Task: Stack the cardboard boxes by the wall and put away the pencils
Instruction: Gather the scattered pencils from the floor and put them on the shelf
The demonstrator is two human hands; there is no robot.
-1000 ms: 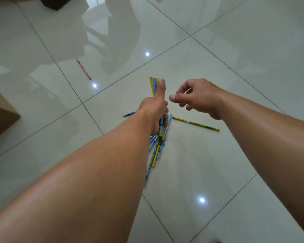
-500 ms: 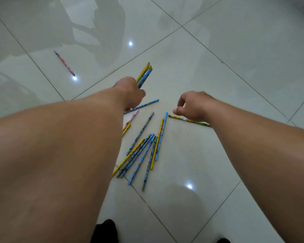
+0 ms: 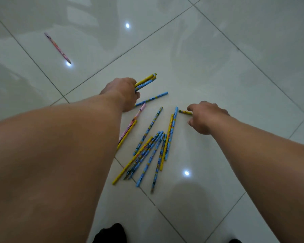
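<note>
My left hand [image 3: 123, 92] grips a small bundle of yellow and blue pencils [image 3: 146, 80] just above the tiled floor, their ends pointing up and right. My right hand [image 3: 204, 118] is down on the floor, fingers curled over a yellow-green pencil [image 3: 185, 112]; only its left end shows. Between my arms lies a loose pile of several blue and yellow pencils [image 3: 151, 151]. A single blue pencil [image 3: 152, 98] and a pink pencil [image 3: 139, 114] lie beside my left wrist. No cardboard box is in view.
Another pink pencil [image 3: 57, 48] lies alone on the glossy white tiles at the far left. My dark-socked foot [image 3: 111, 234] shows at the bottom edge. Ceiling lights reflect as bright spots on the floor.
My left hand carried its bundle from upright over the pile to the upper left, tilting it flat. My right hand dropped onto the yellow-green pencil. The view tilted down, and the box left the frame.
</note>
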